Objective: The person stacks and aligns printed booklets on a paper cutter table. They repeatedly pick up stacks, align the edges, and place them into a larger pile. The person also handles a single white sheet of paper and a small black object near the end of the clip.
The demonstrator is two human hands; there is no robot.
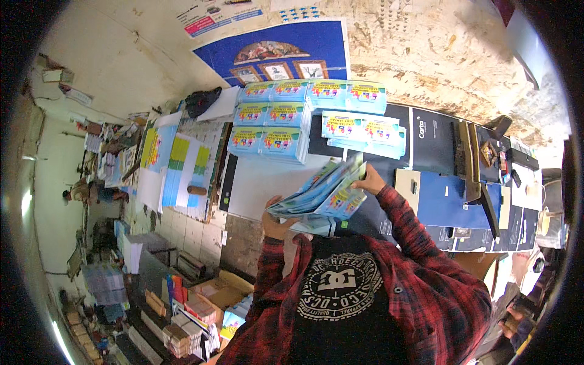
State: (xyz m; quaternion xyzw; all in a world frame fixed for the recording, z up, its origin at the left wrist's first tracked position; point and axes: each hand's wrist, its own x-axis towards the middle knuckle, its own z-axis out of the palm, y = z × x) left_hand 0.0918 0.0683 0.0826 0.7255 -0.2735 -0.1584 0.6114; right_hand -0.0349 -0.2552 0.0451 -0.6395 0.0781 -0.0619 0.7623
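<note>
Between my two hands is a loose bundle of thin light-blue booklets [325,198] with colourful covers, its sheets fanned and uneven, held above the table near my chest. My left hand [277,222] is closed on the bundle's lower left end. At the upper right end, my right hand [370,181] grips it with thumb and fingers. Just beyond stand neat stacks of the same booklets [267,145] in rows. A lower, less even pile of booklets [365,131] lies to their right. Part of the near table edge is hidden behind the bundle.
A grey-white board [261,182] lies on the table left of the bundle. Farther right are a blue board [439,198] and a wood-and-metal frame [468,158]. A side table [182,204] with printed sheets stands at left. Open cardboard boxes [222,291] sit low at left. Another person [97,193] is far left.
</note>
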